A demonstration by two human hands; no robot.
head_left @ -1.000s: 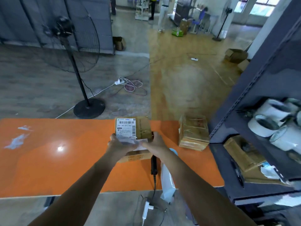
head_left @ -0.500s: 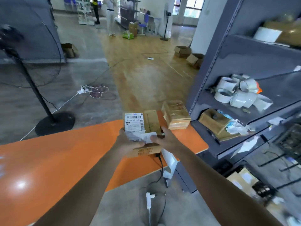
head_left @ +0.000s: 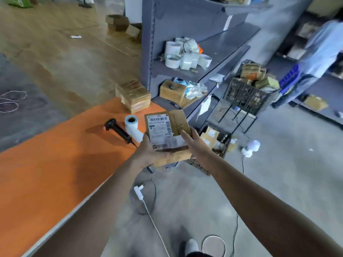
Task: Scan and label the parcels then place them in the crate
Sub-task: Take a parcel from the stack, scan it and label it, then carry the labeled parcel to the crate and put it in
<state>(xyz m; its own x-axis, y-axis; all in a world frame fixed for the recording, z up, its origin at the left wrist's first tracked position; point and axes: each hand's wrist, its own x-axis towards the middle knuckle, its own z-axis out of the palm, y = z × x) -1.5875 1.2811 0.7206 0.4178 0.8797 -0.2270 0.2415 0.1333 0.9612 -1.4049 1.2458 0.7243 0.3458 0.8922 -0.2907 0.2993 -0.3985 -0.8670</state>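
Note:
A brown cardboard parcel with a white barcode label on top is held in the air past the right end of the orange table. My left hand grips it from below at its near left corner. My right hand holds its right side, fingers lying on top. A black handheld scanner and a roll of labels lie on the table just left of the parcel. A black wire crate with several parcels in it stands on a stand to the right.
A taped stack of parcels sits at the table's far corner. Grey shelving holds tape rolls and an open box. A low crate with boxes stands on the floor under the parcel. Cables and a plug lie on the floor. A person stands far right.
The view has swung right. Both hands have carried the parcel off the table towards the right, leaving the scanner and label roll uncovered on the table.

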